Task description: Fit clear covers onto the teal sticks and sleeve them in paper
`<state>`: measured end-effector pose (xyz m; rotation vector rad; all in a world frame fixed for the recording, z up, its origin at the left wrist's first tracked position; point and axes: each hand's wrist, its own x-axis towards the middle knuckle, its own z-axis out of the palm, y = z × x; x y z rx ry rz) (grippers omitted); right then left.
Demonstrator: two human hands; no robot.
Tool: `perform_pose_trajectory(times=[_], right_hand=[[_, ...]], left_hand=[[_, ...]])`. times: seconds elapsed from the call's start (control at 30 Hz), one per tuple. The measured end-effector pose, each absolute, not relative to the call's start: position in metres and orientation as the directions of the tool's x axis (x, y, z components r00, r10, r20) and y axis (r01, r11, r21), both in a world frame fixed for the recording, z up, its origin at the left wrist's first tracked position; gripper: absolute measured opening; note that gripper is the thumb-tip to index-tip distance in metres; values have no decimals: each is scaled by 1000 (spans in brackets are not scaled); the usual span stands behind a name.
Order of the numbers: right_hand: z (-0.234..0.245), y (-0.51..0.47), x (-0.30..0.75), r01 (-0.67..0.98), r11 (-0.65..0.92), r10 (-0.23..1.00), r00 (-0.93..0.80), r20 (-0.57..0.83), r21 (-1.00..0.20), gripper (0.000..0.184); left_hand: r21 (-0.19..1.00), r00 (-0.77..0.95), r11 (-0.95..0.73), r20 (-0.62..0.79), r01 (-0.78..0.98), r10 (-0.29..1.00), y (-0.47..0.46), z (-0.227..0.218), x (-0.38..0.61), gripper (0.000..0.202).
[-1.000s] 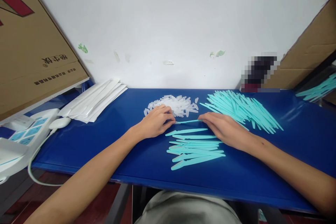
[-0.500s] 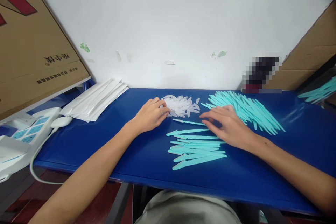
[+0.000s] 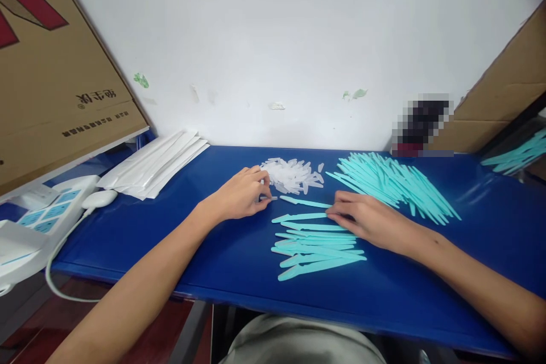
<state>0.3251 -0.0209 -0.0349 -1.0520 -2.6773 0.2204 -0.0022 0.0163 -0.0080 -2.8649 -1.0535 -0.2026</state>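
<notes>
My left hand [image 3: 245, 193] is closed in a pinch on a small whitish blade cap [image 3: 273, 198], just in front of a heap of translucent caps [image 3: 292, 175]. Opposite it, my right hand [image 3: 362, 213] has thumb and fingers closed at the handle end of a turquoise eyebrow razor [image 3: 305, 202]. That razor's blade end points left, a short gap from the cap. Nearer me, several more razors [image 3: 319, 253] lie in a loose row, blade ends to the left. Behind my right hand spreads a large pile of turquoise razors [image 3: 392, 182].
White paper-like sleeves [image 3: 153, 165] lie at the back left of the blue table [image 3: 239, 261]. A power strip [image 3: 63, 205] with a white plug and cable is at the left edge. Cardboard boxes [image 3: 63, 79] stand at both sides, before a white wall [image 3: 256, 40].
My left hand has drawn back slightly from the cap heap, with a cap now showing at its fingertips. My right hand has lowered and closed on the razor's handle.
</notes>
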Motion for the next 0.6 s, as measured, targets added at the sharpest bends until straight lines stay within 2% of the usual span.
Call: perform_pose_trajectory(times=[0.1,0.23,0.43,0.6], right_hand=[[-31,-23,325,644,755,654,-728,204,-120,35],[-26,-25,325,626,776,628,-755,191,-77,31],[-28,-23,326,629,772,605,-771,198,92,28],[-24,-26,330,638,766,626,-767,142,73,27]], left_hand=[[35,761,-773,153,633,630,14,-4,-7,16],[117,774,-787,143,606,617,12,-1,-8,21],[137,766,-771,100,622,635,10,0,-3,19],[123,761,-767,105,629,640,9,0,-1,19]])
